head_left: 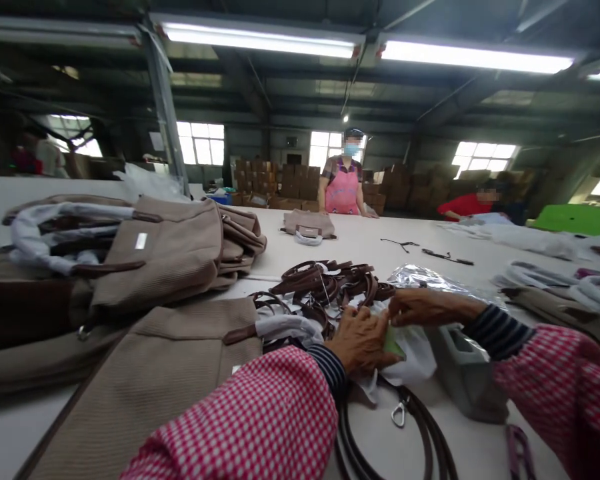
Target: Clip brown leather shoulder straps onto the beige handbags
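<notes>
My left hand lies over white wrapping and a small green piece, its fingers bent and partly spread. My right hand meets it from the right, fingertips pressed together at the wrapping's upper edge; what they pinch is too small to tell. Brown straps with white tags are heaped just beyond my hands. Below them a dark strap with a metal clip lies coiled on the table. A brown bag with a wrapped handle rests beside my left forearm.
Stacked brown bags fill the left side. A grey holder stands under my right wrist, with a purple tool nearby. Farther back are another bag, thin dark straps and a person in a pink apron.
</notes>
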`<action>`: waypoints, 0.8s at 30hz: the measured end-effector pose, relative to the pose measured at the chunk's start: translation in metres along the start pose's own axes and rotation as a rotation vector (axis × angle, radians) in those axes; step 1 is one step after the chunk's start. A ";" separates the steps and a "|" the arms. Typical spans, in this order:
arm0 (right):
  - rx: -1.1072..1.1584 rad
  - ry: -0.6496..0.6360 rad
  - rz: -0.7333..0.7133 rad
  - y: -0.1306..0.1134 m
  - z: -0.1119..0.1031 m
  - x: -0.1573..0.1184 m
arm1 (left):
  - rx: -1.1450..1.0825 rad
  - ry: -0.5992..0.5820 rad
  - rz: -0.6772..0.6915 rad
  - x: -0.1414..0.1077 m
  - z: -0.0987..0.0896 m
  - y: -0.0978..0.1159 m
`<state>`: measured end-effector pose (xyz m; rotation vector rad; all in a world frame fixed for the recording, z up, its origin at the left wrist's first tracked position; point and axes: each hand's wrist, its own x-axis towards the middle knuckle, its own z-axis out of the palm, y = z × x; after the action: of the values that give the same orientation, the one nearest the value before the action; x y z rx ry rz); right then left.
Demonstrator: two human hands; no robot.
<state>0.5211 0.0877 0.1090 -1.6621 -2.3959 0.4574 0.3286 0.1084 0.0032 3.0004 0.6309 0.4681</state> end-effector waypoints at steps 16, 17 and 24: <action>0.015 0.236 0.252 -0.053 0.043 0.144 | 0.030 0.068 0.075 -0.013 0.011 -0.005; 0.051 0.227 0.248 -0.049 0.033 0.136 | 0.054 0.068 0.076 -0.011 0.010 -0.004; 0.137 0.020 0.353 -0.012 -0.019 0.068 | 0.115 0.101 0.055 -0.001 0.015 -0.001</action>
<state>0.4928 0.1496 0.1293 -2.0173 -2.0077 0.6382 0.3323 0.1094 -0.0117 3.1265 0.6027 0.6098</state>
